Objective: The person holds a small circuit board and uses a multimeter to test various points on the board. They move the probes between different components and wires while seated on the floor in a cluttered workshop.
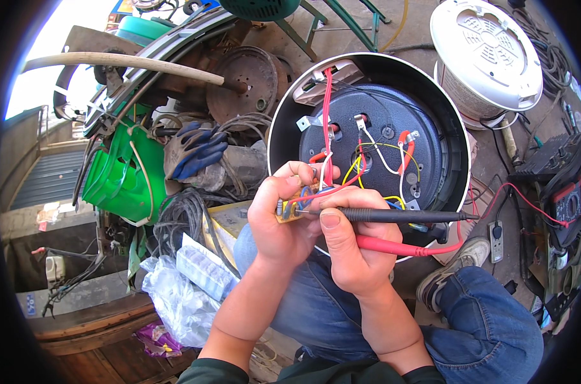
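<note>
Presumably light and fragile, the circuit board [289, 212], best gripped by edges, is pinched by the left hand [279, 232], probes [399, 216] by the right hand [357, 249].

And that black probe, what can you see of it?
The black probe is a slim, plastic-looking rod, tapering at its right end. It runs nearly sideways, gripped in the right hand beside a red probe. Its left end points toward the small circuit board in the left hand; whether they touch is unclear.
</note>
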Tool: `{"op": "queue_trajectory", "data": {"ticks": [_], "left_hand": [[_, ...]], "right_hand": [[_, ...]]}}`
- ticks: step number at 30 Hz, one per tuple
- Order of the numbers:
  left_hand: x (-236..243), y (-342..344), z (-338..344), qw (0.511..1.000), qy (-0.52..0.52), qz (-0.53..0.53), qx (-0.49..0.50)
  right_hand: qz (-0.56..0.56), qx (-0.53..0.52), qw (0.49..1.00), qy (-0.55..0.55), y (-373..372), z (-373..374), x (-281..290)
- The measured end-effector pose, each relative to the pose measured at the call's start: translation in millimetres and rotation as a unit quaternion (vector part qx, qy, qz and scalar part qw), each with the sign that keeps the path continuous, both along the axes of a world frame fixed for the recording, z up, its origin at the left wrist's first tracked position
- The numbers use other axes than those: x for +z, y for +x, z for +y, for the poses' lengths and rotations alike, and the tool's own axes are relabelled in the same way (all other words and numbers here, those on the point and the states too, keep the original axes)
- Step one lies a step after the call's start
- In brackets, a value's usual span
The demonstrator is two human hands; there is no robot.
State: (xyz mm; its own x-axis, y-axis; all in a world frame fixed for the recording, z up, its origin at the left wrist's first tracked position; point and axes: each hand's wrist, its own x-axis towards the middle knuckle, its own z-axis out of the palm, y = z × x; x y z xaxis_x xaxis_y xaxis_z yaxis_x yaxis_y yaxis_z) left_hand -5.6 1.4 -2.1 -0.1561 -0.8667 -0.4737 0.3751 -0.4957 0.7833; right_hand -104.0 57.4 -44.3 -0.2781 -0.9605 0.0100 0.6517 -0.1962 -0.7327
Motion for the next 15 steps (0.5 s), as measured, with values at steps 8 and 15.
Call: {"op": "queue_trajectory", "data": {"ticks": [8, 15], "left_hand": [[1.6, -0.5, 0.0, 1.0, 0.008, 0.03, 0.006], [1.5, 5.2, -2.8, 0.998, 0.008, 0.066, -0.022]], "right_hand": [[0.079, -0.031, 0.994, -0.074, -3.9, -4.7, -2.0], [0.168, -0.088, 0.973, -0.135, -0.5, -3.8, -1.7]]}}
